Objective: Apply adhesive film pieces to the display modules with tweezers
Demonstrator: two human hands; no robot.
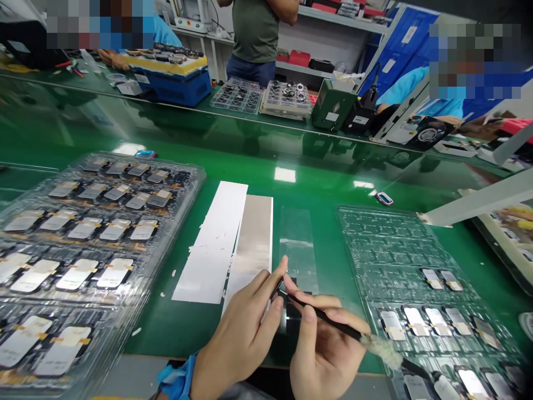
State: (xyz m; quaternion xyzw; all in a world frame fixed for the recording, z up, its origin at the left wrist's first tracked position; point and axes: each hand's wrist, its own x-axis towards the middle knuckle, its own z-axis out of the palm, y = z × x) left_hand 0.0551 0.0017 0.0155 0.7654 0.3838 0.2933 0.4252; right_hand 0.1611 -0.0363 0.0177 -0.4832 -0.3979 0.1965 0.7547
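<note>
Low in the middle, my left hand (250,322) pinches a small dark flat part (278,289) between thumb and fingers; the fingers hide most of it. My right hand (328,344) grips a slim black pen-like tool (333,321), its tip against or very close to that part. A frayed pale wrapping (382,351) covers the tool's rear. Under and beyond my hands lies a clear film strip (297,239) with black squares near its lower end. Just left of it are a grey-brown sheet (255,233) and a white sheet (212,244) with tiny scraps on it.
A stacked clear tray (183,211) on the left holds rows of small silver-backed screen modules. On the right, another clear tray (353,244) has several modules in its nearer rows. A white bar (478,197) slants in from the right. People stand or sit beyond the green bench (250,144).
</note>
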